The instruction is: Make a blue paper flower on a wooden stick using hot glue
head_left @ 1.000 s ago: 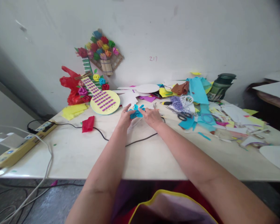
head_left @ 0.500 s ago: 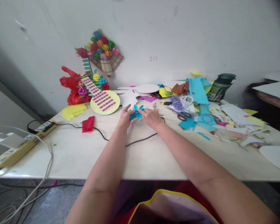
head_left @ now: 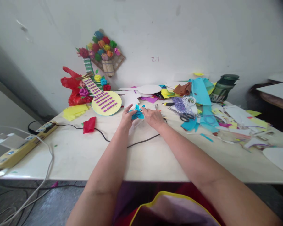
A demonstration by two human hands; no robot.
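A bright blue crepe-paper flower (head_left: 138,114) with loose, pointed petals is up off the tabletop between my two hands. My left hand (head_left: 126,116) is closed round its left side, the thumb pressed against the petals. From the right, my right hand (head_left: 153,118) reaches in with fingers pinched together at the petals. A thin pale stick (head_left: 164,118) seems to run through that hand, one end showing behind it; its tip at the flower is small and blurred. The flower's underside is hidden by the fingers.
A black cable (head_left: 141,143) crosses the table below my hands. Left are a red paper piece (head_left: 89,125), a yellow paper guitar (head_left: 108,103) and a power strip (head_left: 25,145). Right are scissors (head_left: 185,117), yarn (head_left: 179,106), paper scraps (head_left: 235,117) and a green bottle (head_left: 223,89).
The right index finger, stretched onto the petals before, has drawn back slightly and curled in. The left hand and flower stay almost in place.
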